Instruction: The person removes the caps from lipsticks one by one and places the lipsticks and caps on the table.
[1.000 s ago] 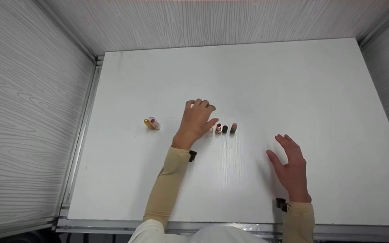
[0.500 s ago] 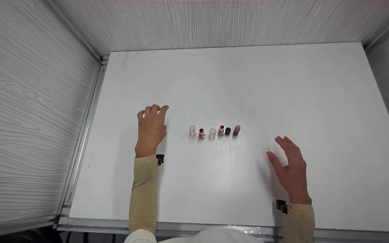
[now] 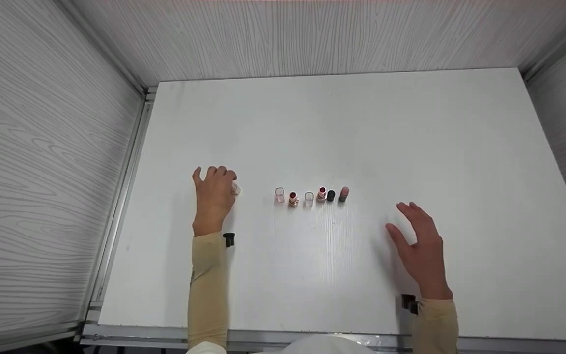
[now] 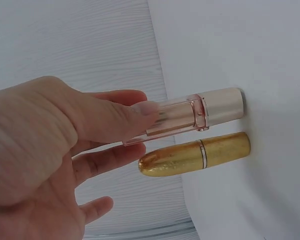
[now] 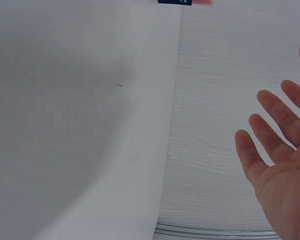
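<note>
At the table's left, my left hand (image 3: 214, 197) pinches the clear cap of a pale-based lipstick (image 4: 222, 106) between thumb and fingers. The lipstick stands upright on its base. Close beside it is a gold bullet-shaped lipstick tube (image 4: 197, 153), seen in the left wrist view and hidden by the hand in the head view. My right hand (image 3: 419, 248) hovers at the right with fingers apart and nothing in it; the right wrist view shows its palm and spread fingers.
Mid-table is a row: a clear cap (image 3: 279, 195), an uncapped red lipstick (image 3: 293, 200), another clear cap (image 3: 309, 199), a second red lipstick (image 3: 322, 195), a black cap (image 3: 330, 195) and a pink lipstick (image 3: 344, 194). Wood-grain panels (image 3: 57, 147) wall the white table (image 3: 283, 275).
My left hand has moved left from above the row to the two tubes at the left, and its fingers have closed on the clear-capped lipstick. The right hand has barely moved.
</note>
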Available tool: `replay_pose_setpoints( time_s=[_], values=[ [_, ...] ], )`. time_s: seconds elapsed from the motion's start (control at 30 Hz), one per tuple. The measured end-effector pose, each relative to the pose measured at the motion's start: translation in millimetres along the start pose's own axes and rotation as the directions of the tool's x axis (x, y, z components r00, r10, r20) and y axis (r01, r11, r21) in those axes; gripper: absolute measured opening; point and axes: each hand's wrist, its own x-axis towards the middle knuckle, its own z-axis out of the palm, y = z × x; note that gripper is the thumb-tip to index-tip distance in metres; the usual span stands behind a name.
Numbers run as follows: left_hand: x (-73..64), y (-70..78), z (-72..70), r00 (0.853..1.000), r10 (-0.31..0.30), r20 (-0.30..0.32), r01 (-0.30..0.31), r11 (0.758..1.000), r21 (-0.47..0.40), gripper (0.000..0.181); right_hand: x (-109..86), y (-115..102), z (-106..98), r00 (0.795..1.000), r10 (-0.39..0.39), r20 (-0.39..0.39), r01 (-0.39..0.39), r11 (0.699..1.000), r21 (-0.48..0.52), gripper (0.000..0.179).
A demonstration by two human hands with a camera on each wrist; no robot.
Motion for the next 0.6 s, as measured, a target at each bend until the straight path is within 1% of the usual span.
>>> replay_pose_setpoints(
  time_s=[0.1, 0.2, 0.27, 0.33, 0.4, 0.47, 0.5, 0.53, 0.6],
  values=[
    [-4.4, 5.7, -8.5, 0.999, 0.015, -0.042, -0.015, 1.0, -0.015, 0.028, 2.7, -2, 1, 1.0, 0.008, 0.017, -0.008, 1.0, -0.007, 0.053],
    [-11.3, 15.4, -23.2, 0.993, 0.045, -0.111, -0.047, 0.999, -0.012, 0.023, 4.2, -4, 4, 0.999, 0.018, 0.036, -0.018, 1.0, -0.016, 0.051],
    [-16.1, 24.9, -35.1, 0.984, 0.076, -0.164, -0.077, 0.997, -0.001, 0.023, 5.7, -6, 6, 0.999, 0.015, 0.048, -0.014, 1.0, -0.018, 0.05],
    [-22.2, 36.5, -45.9, 0.968, 0.124, -0.219, -0.127, 0.992, 0.002, 0.022, 7.2, -7, 10, 0.998, 0.005, 0.058, -0.004, 1.0, -0.016, 0.05],
    [-29.1, 50.2, -54.0, 0.944, 0.188, -0.271, -0.197, 0.98, -0.005, 0.021, 8.1, -9, 13, 0.998, -0.007, 0.069, 0.008, 1.0, -0.015, 0.051],
    [-36.5, 65.4, -57.7, 0.91, 0.264, -0.32, -0.286, 0.958, -0.022, 0.018, 8.9, -10, 16, 0.996, -0.025, 0.084, 0.026, 1.0, -0.01, 0.052],
    [-40.1, 73.5, -58.0, 0.888, 0.306, -0.342, -0.336, 0.942, -0.029, 0.015, 9.2, -11, 18, 0.995, -0.035, 0.099, 0.036, 0.999, -0.01, 0.053],
    [-42.9, 82.4, -57.3, 0.864, 0.351, -0.36, -0.389, 0.92, -0.037, 0.013, 9.1, -12, 20, 0.992, -0.044, 0.115, 0.045, 0.999, -0.008, 0.054],
    [-48.5, 100.4, -53.8, 0.81, 0.435, -0.394, -0.492, 0.869, -0.052, 0.01, 8.4, -14, 23, 0.986, -0.065, 0.153, 0.065, 0.998, 0.005, 0.058]
  ],
)
